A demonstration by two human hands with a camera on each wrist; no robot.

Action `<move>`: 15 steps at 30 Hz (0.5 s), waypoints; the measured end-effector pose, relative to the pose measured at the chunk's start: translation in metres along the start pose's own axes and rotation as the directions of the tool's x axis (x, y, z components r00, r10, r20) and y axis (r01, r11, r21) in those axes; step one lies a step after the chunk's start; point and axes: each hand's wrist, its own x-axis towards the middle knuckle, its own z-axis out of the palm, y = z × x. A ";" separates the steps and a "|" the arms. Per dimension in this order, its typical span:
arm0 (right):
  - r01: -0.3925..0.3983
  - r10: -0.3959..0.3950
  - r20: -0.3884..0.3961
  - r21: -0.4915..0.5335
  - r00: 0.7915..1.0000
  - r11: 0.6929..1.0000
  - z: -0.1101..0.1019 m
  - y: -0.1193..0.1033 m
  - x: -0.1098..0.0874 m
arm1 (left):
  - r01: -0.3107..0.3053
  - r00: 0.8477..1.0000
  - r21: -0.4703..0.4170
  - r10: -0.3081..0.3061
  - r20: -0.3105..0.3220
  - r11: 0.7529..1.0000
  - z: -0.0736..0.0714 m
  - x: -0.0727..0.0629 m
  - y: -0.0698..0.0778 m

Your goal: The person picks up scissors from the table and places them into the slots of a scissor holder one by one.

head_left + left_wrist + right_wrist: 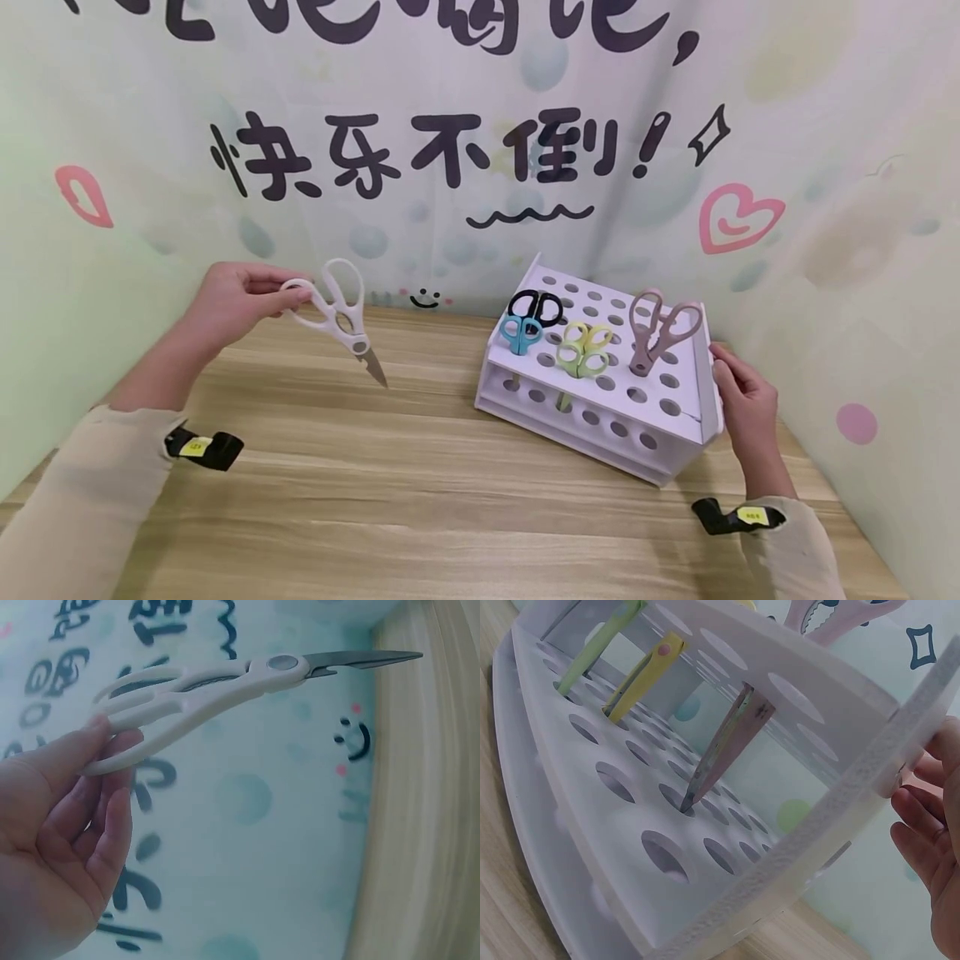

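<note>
My left hand (243,300) pinches a finger loop of white-handled kitchen scissors (345,329) between thumb and fingers. The scissors hang in the air left of a white holed rack (708,400), blade slanting down to the right. My right hand (750,408) holds the rack's right side panel with curled fingers; the right wrist view shows the fingertips at the panel's edge. Upright in the rack's holes stand black scissors (535,310), blue scissors (518,342), yellow scissors (587,333), green scissors (581,367) and mauve scissors (642,360).
The rack has two holed levels and stands at an angle on a wood-grain table (375,492). A printed cloth backdrop (450,242) with dark lettering borders the table at the back and sides. Black straps with yellow labels circle both wrists.
</note>
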 end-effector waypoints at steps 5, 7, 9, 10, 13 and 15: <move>-0.003 0.003 0.006 0.004 1.000 1.000 0.001 -0.001 0.000 | -0.034 0.998 0.015 0.034 0.046 0.999 0.019 -0.004 0.027; -0.004 0.004 0.010 0.004 1.000 1.000 0.001 -0.001 0.000 | -0.058 0.996 0.002 0.058 0.066 0.998 0.026 -0.005 0.038; -0.004 0.004 0.014 -0.001 1.000 1.000 0.000 -0.001 0.000 | -0.085 0.993 -0.017 0.086 0.080 0.996 0.033 -0.006 0.048; -0.004 0.004 0.014 -0.005 1.000 1.000 0.000 -0.001 0.000 | -0.098 0.991 -0.030 0.100 0.089 0.995 0.036 -0.007 0.052; -0.002 0.002 0.010 -0.011 1.000 1.000 0.000 -0.001 0.000 | -0.125 0.985 -0.060 0.132 0.113 0.990 0.047 -0.007 0.066; 0.000 0.001 0.005 -0.006 1.000 1.000 0.000 -0.002 0.000 | -0.145 0.978 -0.081 0.155 0.137 0.986 0.054 -0.006 0.074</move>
